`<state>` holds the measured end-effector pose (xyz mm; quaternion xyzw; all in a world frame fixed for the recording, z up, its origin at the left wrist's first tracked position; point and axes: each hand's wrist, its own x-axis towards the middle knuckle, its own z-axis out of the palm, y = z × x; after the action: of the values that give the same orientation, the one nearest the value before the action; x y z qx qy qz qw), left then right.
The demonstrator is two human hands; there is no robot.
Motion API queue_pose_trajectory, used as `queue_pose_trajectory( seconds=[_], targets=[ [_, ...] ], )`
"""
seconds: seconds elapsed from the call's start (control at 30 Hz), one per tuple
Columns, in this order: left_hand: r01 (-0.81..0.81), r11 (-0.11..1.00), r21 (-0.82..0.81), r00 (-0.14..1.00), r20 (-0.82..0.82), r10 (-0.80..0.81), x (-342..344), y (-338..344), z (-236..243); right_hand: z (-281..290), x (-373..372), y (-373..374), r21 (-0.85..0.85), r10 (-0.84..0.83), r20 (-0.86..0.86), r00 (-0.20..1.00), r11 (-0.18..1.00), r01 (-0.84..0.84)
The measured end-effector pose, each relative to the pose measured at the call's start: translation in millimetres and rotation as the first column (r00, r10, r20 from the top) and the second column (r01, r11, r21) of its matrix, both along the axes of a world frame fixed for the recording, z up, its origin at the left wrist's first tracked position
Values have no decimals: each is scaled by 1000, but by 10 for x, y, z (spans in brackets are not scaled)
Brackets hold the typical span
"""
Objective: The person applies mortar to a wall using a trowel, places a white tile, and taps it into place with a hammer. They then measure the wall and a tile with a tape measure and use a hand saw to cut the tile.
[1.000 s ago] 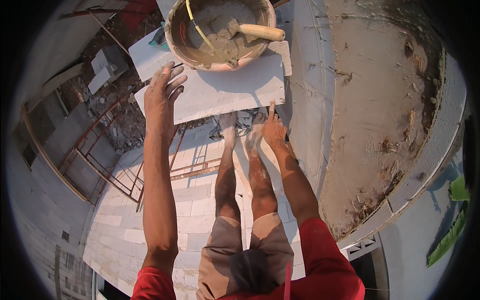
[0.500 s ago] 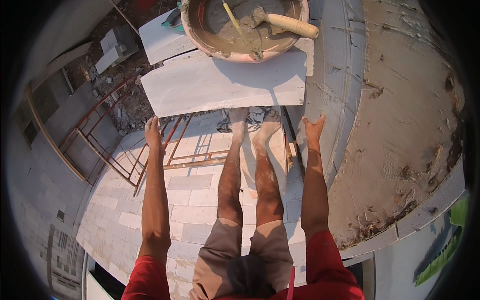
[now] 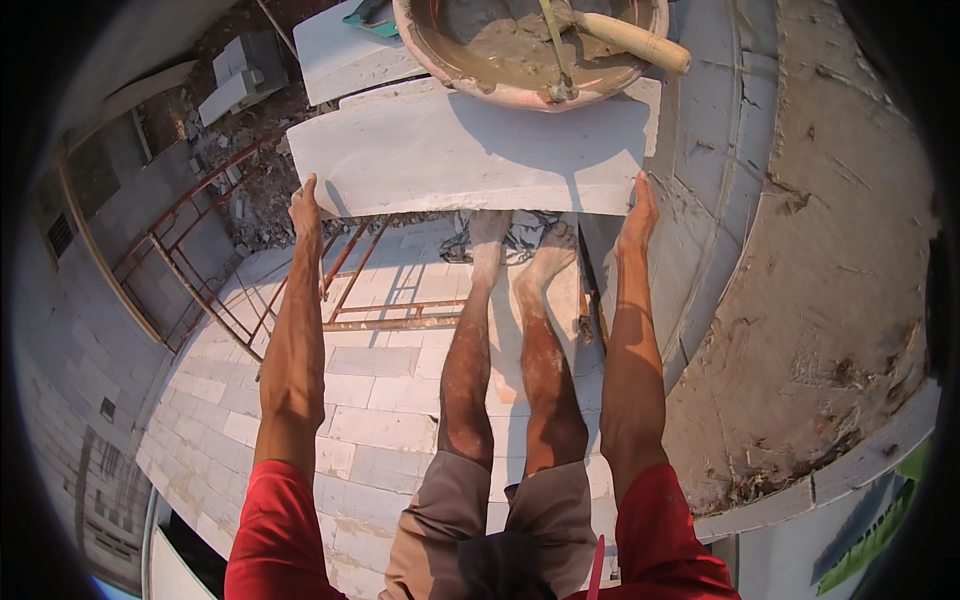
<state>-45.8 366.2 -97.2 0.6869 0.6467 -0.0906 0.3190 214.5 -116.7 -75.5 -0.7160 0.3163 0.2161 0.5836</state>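
Note:
A long white lightweight concrete block (image 3: 400, 160) lies in front of me, its long side facing me. My left hand (image 3: 306, 208) is against the block's left end, thumb on top and the other fingers mostly hidden. At the right end my right hand (image 3: 638, 215) grips in the same way, palm along the end face. Behind the block stands a round basin (image 3: 432, 62) of wet grey mortar, casting a shadow over the block. A tool with a wooden handle (image 3: 632, 40) rests in the mortar and across the basin's rim, beside a thin yellowish handle (image 3: 552, 40).
Another white block (image 3: 350, 60) lies behind at left, with a green-edged tool (image 3: 372, 18) on it. A rusty scaffold frame (image 3: 200, 280) stands lower left. To the right runs a wall top (image 3: 720, 130) beside a rough mortar-coated surface (image 3: 830, 250). My bare feet (image 3: 550, 250) are below the block.
Both hands have moved up to the block's ends; the right, earlier apart from it with fingers spread, now touches it. The view has shifted, so basin and block appear further right.

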Motion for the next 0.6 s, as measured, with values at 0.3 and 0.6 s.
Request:
queue_pose_trajectory(
  seconds=[0.3, 0.6],
  targets=[
    [467, 884, -38, 834, -315, -454, 524, 115, 766, 1004, 483, -137, -492, 410, -239, 880, 730, -474],
    [454, 844, -286, 770, -352, -533, 1264, 455, 658, 1059, 924, -52, -564, 576, -271, 772, 555, -612]
  ],
)
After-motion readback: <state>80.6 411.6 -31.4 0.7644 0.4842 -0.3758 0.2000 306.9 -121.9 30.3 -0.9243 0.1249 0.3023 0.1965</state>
